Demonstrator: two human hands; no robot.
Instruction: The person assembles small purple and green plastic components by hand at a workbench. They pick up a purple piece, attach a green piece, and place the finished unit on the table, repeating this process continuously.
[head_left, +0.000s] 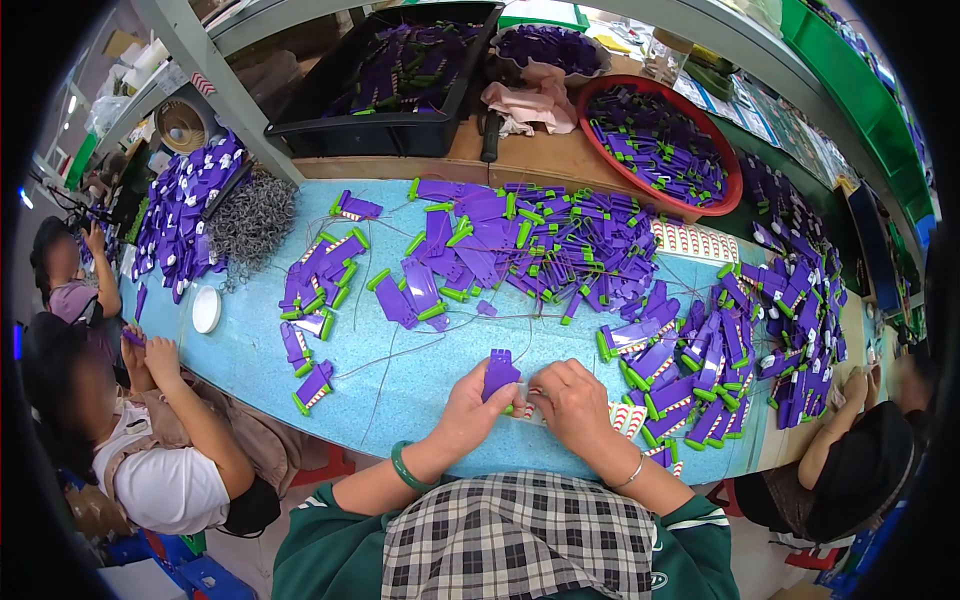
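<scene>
My left hand is closed around a flat purple plastic piece, its notched end pointing away from me and a bit of green showing by the thumb. Close beside it, the fingers of my right hand are pinched together; what lies between them is too small to make out. Under and beside my right hand lies a strip of stickers with red and cream chevrons. To the right is a spread of purple pieces with green ends, many bearing chevron stickers. More such pieces lie to the left.
A large pile of purple parts covers the middle of the blue table. Behind it stand a red basin and a black bin, both holding parts. A white lid lies left. Co-workers sit at both sides.
</scene>
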